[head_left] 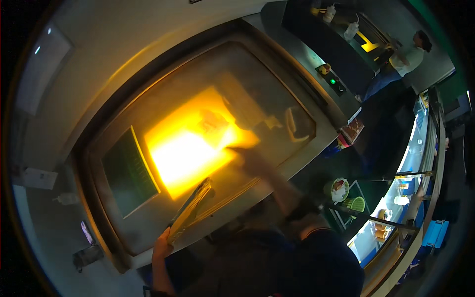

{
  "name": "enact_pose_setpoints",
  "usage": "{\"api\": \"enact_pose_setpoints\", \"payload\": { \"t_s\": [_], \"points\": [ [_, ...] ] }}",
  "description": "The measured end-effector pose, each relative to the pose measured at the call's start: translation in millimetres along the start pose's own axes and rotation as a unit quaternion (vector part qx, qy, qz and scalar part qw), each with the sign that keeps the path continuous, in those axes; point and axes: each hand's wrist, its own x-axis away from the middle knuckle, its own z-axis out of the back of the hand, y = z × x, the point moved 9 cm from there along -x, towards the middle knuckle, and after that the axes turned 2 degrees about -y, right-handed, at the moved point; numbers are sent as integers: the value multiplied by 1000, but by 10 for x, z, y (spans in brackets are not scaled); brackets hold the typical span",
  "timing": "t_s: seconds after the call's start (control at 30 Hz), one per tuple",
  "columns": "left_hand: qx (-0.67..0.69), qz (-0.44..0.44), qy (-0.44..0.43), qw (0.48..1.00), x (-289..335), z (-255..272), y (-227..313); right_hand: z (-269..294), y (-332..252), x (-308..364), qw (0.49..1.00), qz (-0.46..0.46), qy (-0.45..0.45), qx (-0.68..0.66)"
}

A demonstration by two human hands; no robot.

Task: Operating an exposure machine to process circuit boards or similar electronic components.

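Note:
A bright yellow light panel (173, 163) glows in the dark glass-like top of a framed table (237, 59). My left hand (162, 244) is closed on the lower end of a thin, shiny sheet (190, 210). That sheet is held on edge, tilted, and its upper end reaches the lower rim of the glow. From the lower right my right arm stretches over the table. My right hand (244, 147) is at the glow's right edge, smeared by motion, so its fingers cannot be made out. A dark green rectangular panel (129, 173) lies left of the light.
A raised dark rim surrounds the table. At the upper right a person (405, 62) stands by another bench with squeeze bottles (351, 30). Right of me are a white bucket (339, 190), a green basket (355, 204) and a lit shelf (368, 240). A metal cylinder (88, 257) sits lower left.

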Motion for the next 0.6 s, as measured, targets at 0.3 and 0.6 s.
{"api": "enact_pose_setpoints", "payload": {
  "t_s": [0.3, 0.6],
  "points": [
    [-1, -36, 56, 998, -449, -70, 1073, 4055, 2325, 1176, 758, -413, 279, 420],
    [-40, 35, 94, 994, -301, -192, 1071, 4158, 2608, 1098, 804, -405, 251, 357]
  ]
}}
